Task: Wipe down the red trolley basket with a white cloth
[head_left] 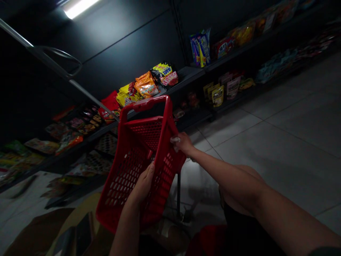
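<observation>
A red plastic shopping basket (pixel 134 167) hangs tilted in front of me, its open mesh inside facing me and its handle (pixel 149 103) at the top. My left hand (pixel 142 185) grips the near rim, thumb inside the basket. My right hand (pixel 181 143) is closed on the right rim, higher up. Nothing shows inside the basket.
Dark store shelves (pixel 186 76) run along the left and back, stacked with snack packets (pixel 145 85). A grey tiled floor (pixel 279 135) stretches to the right. A cardboard box (pixel 50 231) lies at lower left. A thin black pole (pixel 178 193) stands below the basket. My knee (pixel 239 192) is bent.
</observation>
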Demonstrator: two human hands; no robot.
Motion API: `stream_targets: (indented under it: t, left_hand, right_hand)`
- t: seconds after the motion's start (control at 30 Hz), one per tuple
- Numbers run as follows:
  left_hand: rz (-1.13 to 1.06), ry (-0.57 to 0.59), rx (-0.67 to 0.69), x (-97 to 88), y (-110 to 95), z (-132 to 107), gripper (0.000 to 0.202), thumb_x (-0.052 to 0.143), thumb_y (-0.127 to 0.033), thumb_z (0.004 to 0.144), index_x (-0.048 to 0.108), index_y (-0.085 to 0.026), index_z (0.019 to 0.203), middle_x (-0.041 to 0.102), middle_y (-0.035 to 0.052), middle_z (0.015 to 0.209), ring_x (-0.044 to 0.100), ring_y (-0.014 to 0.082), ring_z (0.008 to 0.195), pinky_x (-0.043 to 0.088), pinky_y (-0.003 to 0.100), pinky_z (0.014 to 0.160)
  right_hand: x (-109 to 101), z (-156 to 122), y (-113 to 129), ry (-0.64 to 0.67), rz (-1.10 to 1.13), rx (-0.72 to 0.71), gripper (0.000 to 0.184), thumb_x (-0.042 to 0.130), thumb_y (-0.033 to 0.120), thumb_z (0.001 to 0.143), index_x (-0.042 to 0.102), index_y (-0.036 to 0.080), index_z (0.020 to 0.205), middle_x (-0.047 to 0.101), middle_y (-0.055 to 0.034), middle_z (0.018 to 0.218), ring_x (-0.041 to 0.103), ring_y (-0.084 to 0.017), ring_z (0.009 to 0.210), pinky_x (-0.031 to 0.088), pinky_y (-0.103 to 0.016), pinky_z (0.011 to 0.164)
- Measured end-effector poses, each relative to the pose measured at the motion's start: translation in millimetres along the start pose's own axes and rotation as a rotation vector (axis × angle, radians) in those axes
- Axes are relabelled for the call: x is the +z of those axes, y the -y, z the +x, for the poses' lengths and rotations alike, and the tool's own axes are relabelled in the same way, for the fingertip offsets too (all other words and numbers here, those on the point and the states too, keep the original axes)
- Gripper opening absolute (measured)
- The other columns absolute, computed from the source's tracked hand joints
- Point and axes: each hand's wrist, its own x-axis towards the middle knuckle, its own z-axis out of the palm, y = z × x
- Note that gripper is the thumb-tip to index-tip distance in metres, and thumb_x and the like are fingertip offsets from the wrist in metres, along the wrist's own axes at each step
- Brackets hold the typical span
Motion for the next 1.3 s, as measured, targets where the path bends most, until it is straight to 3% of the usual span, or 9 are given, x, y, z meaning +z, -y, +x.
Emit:
stream_targets:
  t: [0.1,0.17,0.33,0.47,0.53,0.77,0.9,1.13,1.3]
  left_hand:
    - [-0.027,-0.005,-0.01,0.7,3.9,-2.3,0.065,0.026,-0.055,0.098,0.051,-0.012,0.141,0.049,0.0083,0.15,0.038,0.0185,0.143,0.025,0.036,0.121]
    - [-0.061,0.002,-0.02,1.7,5.2,-3.7,0.067,0.026,-0.056,0.098,0.05,-0.012,0.142,0.048,0.0083,0.15,0.038,0.019,0.143,0.024,0.037,0.122]
    - [-0.151,0.019,-0.016,2.4,0.9,-4.5,0.071,0.023,-0.061,0.097,0.052,-0.013,0.14,0.054,0.007,0.145,0.042,0.0213,0.141,0.029,0.039,0.12]
    - [-0.211,0.046,-0.039,0.7,5.8,-4.2,0.075,0.024,-0.064,0.096,0.056,-0.009,0.136,0.058,0.0106,0.141,0.048,0.0241,0.136,0.033,0.042,0.118]
    - [-0.204,0.027,-0.039,0.5,10.9,-4.8,0.073,0.027,-0.062,0.096,0.055,-0.009,0.136,0.057,0.011,0.142,0.046,0.024,0.138,0.03,0.043,0.119]
    - [-0.079,0.001,0.012,1.6,12.2,-11.3,0.066,0.026,-0.056,0.097,0.052,-0.012,0.14,0.052,0.0091,0.147,0.042,0.0201,0.141,0.024,0.04,0.122]
    - [-0.096,0.0,0.011,1.4,8.2,-13.7,0.065,0.029,-0.056,0.097,0.052,-0.013,0.14,0.051,0.0085,0.149,0.04,0.021,0.142,0.023,0.042,0.122]
    - [-0.073,0.011,0.005,-3.2,14.2,-14.5,0.065,0.029,-0.056,0.097,0.054,-0.012,0.138,0.052,0.0096,0.147,0.045,0.0214,0.139,0.029,0.039,0.12]
    - [-0.058,0.027,-0.011,-9.0,17.0,-23.1,0.065,0.029,-0.057,0.097,0.053,-0.013,0.139,0.05,0.0081,0.149,0.038,0.0197,0.143,0.024,0.039,0.122]
  right_hand:
    - [1.6,11.0,28.8,-0.251,0.173,-0.077,0.032,0.062,0.021,0.081,0.064,0.023,0.113,0.057,-0.005,0.11,0.056,-0.019,0.104,0.046,-0.034,0.096]
    - [5.1,10.1,44.0,-0.255,0.205,-0.15,0.034,0.062,0.023,0.083,0.061,0.023,0.117,0.054,-0.0065,0.115,0.055,-0.02,0.108,0.045,-0.035,0.1]
    - [26.0,-45.4,50.1,0.021,0.16,-0.28,0.036,0.063,0.017,0.082,0.061,0.023,0.117,0.054,-0.0058,0.11,0.056,-0.018,0.104,0.047,-0.033,0.097]
    - [31.8,-88.0,44.3,0.401,-0.036,-0.697,0.035,0.068,0.018,0.08,0.065,0.027,0.114,0.056,-0.0058,0.119,0.056,-0.019,0.106,0.049,-0.03,0.095]
    - [26.3,-85.5,42.5,0.457,-0.148,-0.815,0.034,0.068,0.02,0.082,0.066,0.031,0.114,0.055,-0.0052,0.126,0.054,-0.02,0.108,0.049,-0.032,0.094]
    - [-6.1,-9.2,39.2,0.172,-0.125,-0.589,0.04,0.065,0.009,0.08,0.069,0.03,0.113,0.054,-0.0054,0.119,0.052,-0.021,0.114,0.044,-0.036,0.104]
    - [-2.9,-15.4,45.9,0.065,-0.139,-0.475,0.041,0.062,0.007,0.079,0.066,0.027,0.115,0.051,-0.0061,0.115,0.053,-0.02,0.11,0.045,-0.035,0.101]
    - [23.9,-90.7,62.2,0.47,-0.207,-0.987,0.013,0.064,0.021,0.087,0.066,0.029,0.096,0.06,-0.0034,0.11,0.053,-0.017,0.087,0.049,-0.026,0.075]
    - [0.3,-34.4,74.5,0.165,-0.226,-0.823,0.022,0.057,0.02,0.092,0.065,0.029,0.11,0.056,-0.0044,0.124,0.052,-0.019,0.111,0.044,-0.034,0.101]
